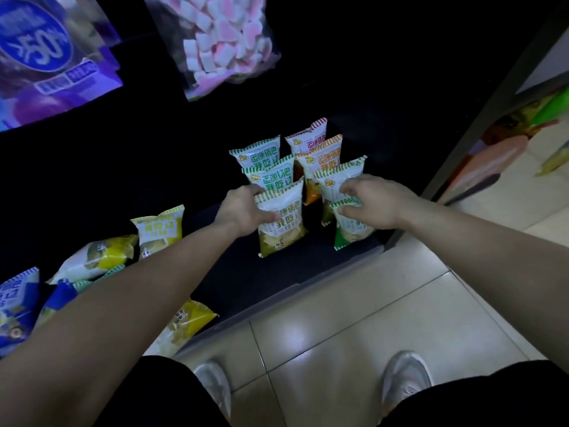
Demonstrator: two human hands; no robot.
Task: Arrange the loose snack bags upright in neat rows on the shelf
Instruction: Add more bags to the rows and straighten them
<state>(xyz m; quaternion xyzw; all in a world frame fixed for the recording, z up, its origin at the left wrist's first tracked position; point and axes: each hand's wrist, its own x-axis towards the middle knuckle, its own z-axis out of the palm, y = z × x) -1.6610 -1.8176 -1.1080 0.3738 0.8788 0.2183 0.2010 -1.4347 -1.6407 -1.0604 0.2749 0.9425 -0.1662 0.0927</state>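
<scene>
Steadying two front bags upright on the shelf (308, 266): left hand (243, 211) grips the olive bag (281, 220), right hand (369, 201) the green bag (351, 229), keeping rows aligned.

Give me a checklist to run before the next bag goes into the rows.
1. Left hand grip on front olive-green bag: ok, bag upright.
2. Right hand on front green bag: ok, upright.
3. Two rows behind aligned: ok.
4. Loose yellow bags at left: not ok, lying flat.
5. Yellow bag overhanging shelf edge: not ok.
6. Hands free for next bag: not ok.
</scene>
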